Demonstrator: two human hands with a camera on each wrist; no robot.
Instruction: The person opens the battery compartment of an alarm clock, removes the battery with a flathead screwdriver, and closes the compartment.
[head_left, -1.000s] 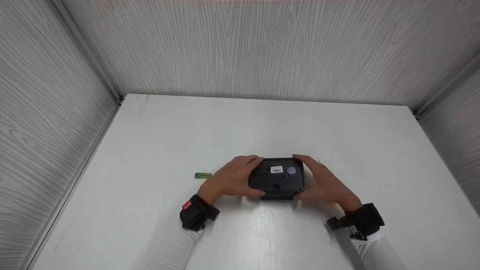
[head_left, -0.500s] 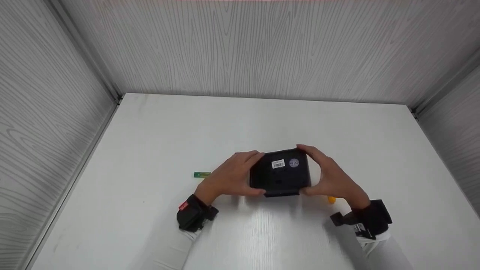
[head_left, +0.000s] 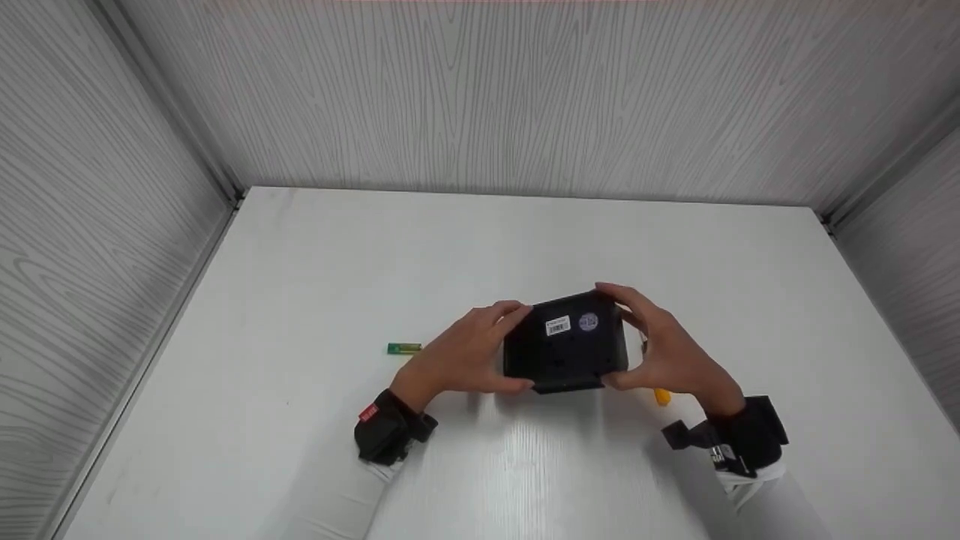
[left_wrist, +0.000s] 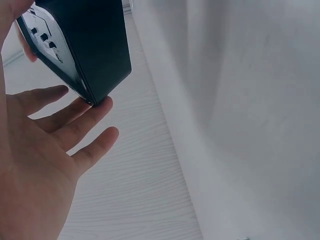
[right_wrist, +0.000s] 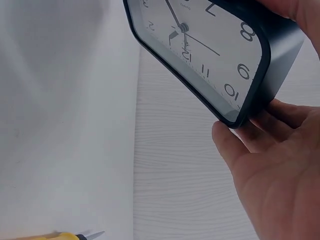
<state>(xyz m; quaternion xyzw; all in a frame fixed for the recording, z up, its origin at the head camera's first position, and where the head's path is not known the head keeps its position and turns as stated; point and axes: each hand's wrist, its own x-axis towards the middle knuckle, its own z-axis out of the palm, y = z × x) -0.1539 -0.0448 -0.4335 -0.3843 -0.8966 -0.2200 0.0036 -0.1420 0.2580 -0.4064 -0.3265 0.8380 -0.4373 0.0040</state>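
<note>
Both hands hold a black table clock (head_left: 564, 352) above the white table, its back turned up to the head view with a barcode label and a round purple sticker. My left hand (head_left: 463, 352) grips the left end, fingers at the far edge and thumb at the near edge. At the right end, my right hand (head_left: 667, 349) grips it likewise between fingers and thumb. In the right wrist view the numbered white dial (right_wrist: 200, 55) and its hands show; the left wrist view catches the clock's dark side (left_wrist: 100, 45).
Beside my left hand lies a small green stick-like piece (head_left: 403, 349), partly hidden by that hand. A yellow-handled screwdriver (right_wrist: 62, 236) with a pale metal tip lies on the table by my right hand. Grey wood-grain panels (head_left: 450, 97) enclose the table's back and sides.
The clock has been tilted, its right end moving up and away in the head view. My right hand moved with it, exposing more of the yellow handle. The left hand stayed nearly in place.
</note>
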